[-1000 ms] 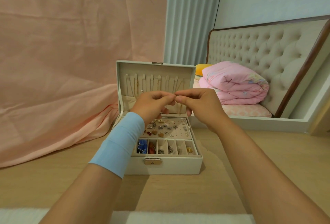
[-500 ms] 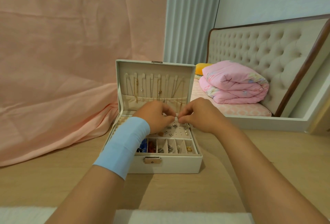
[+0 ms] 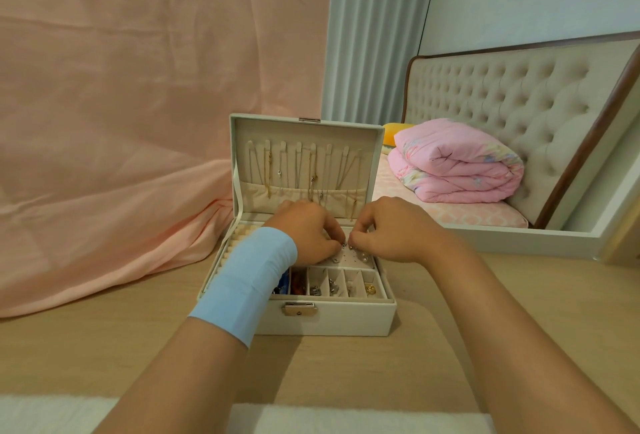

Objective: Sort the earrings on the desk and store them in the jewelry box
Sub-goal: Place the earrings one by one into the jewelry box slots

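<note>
A white jewelry box (image 3: pixel 329 321) stands open on the wooden desk, its lid upright with several necklaces hanging inside. My left hand (image 3: pixel 308 234), with a blue band on the wrist, and my right hand (image 3: pixel 388 229) meet over the box's perforated earring panel (image 3: pixel 356 257). The fingertips of both hands pinch a small silver earring (image 3: pixel 344 245) just above that panel. Stud earrings sit in the panel on the right. Small compartments along the front (image 3: pixel 341 283) hold beads, rings and metal pieces. My left hand hides most of the panel.
The wooden desk (image 3: pixel 104 340) stretches around the box. Pink fabric (image 3: pixel 121 139) hangs on the left and spills onto the desk. Behind on the right is a bed with a folded pink quilt (image 3: pixel 457 163) and a tufted headboard. A white edge lies along the bottom.
Both hands came down together from in front of the lid to just above the earring panel, still pinching the small earring between them.
</note>
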The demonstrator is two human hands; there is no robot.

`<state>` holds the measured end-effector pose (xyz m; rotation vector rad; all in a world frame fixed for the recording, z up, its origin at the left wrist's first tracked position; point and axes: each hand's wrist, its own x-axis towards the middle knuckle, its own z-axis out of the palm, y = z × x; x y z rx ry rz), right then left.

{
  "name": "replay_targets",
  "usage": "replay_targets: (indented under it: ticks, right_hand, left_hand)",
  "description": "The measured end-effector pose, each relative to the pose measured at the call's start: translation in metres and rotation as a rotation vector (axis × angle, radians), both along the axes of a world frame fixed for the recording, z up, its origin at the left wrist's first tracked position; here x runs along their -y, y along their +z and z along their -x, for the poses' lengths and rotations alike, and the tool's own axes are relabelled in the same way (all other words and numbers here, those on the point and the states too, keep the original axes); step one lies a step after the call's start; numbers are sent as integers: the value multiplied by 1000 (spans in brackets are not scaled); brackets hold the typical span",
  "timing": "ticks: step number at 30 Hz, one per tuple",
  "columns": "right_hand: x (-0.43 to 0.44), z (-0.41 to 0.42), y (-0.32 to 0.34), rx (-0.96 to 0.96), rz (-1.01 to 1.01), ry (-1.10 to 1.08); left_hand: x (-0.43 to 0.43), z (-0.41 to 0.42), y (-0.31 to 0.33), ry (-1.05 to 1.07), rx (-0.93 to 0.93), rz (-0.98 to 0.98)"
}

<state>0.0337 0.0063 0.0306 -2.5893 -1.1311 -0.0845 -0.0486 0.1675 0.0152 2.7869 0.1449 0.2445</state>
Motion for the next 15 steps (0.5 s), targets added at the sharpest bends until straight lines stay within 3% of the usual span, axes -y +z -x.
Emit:
replay_targets:
  ticks: [6,10,15]
  right_hand:
    - [2,-1,3,-122,-37,61]
    - [15,-6,8,-156,-128,64]
    - [57,-15,16,-126,-99,9]
  left_hand:
    - [4,3,3,11,17,-49]
    - [14,2,6,-11,83,25]
    - [50,0,9,-81,143,77]
